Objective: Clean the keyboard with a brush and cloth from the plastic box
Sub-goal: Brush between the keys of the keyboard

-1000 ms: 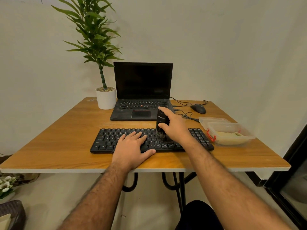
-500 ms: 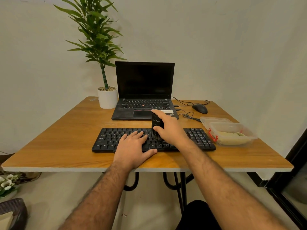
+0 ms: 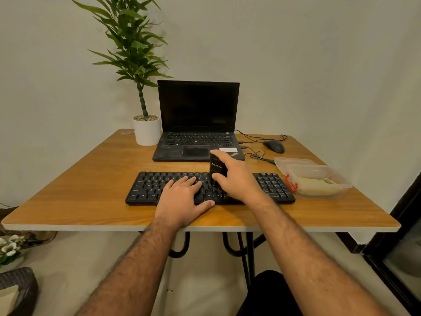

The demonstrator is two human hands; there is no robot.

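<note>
Black brush: a stubby black plastic brush (image 3: pixel 218 169) was held upright in the right hand (image 3: pixel 237 181), fingers curled round it, bristles probably touching the keys.
Keyboard: the long black keyboard (image 3: pixel 159 183) was pinned crosswise by the flat left hand (image 3: pixel 182 199).
Cloth: a yellowish cloth (image 3: pixel 319 189) was left in the clear plastic box (image 3: pixel 341 182), rightward.

The table (image 3: pixel 91 190) was wood-grain, with a smooth, faintly shiny top and a pale raw-looking edge. The keyboard (image 3: pixel 159 185) was matt black plastic. The brush (image 3: pixel 217 167) had a glossy black body. The box (image 3: pixel 319 181) was clear plastic with a red clasp, holding pale yellow cloth (image 3: pixel 316 185). The laptop (image 3: pixel 198 124) looked matt and dusty; the pot (image 3: pixel 147 131) was smooth white.
</note>
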